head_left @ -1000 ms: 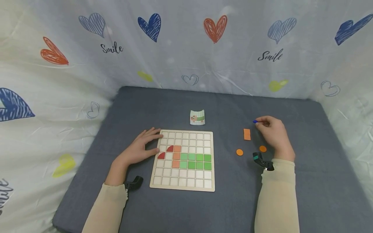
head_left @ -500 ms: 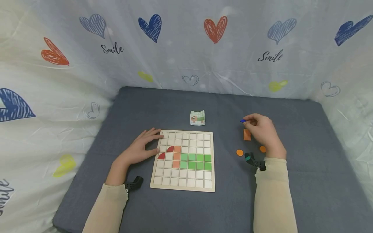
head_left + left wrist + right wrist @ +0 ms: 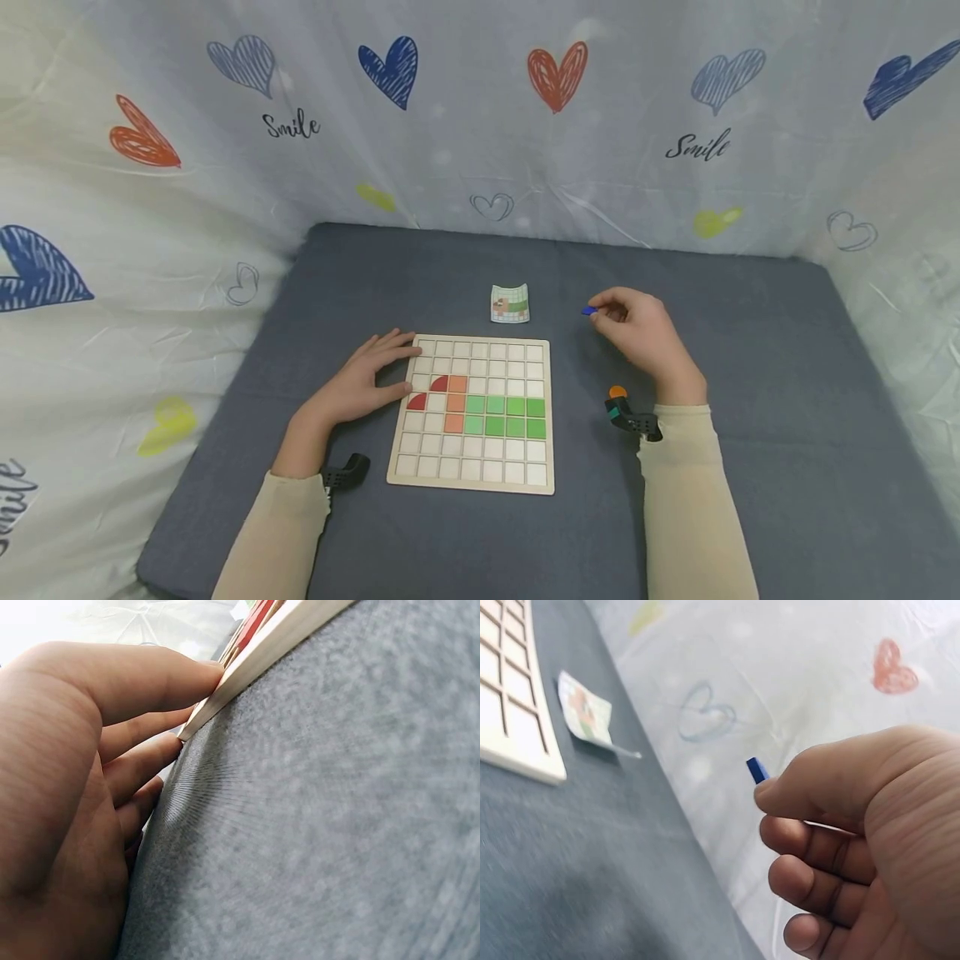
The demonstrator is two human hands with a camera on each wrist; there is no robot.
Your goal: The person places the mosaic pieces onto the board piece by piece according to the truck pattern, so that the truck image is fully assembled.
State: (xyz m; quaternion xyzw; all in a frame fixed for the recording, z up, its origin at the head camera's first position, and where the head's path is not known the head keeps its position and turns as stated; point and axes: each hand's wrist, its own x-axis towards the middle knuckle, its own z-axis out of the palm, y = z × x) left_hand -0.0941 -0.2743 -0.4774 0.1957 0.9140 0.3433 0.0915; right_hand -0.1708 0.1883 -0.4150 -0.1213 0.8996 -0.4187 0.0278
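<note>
Grid board [image 3: 470, 485] holding coloured tiles [image 3: 515, 427], left hand [image 3: 354, 383] spread, right hand [image 3: 643, 333] pinching blue piece [image 3: 588, 311]

Head view: light soft, even. Left wrist view: curtain [image 3: 127, 619] overexposed; soft shadow beside left hand [image 3: 79, 780]. Right wrist view: card [image 3: 586, 712] blurred.

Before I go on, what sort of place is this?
Probably a small screened-off tabletop workspace: a heart-printed sheet hangs behind a grey cloth-covered table, which bears a gridded board.
</note>
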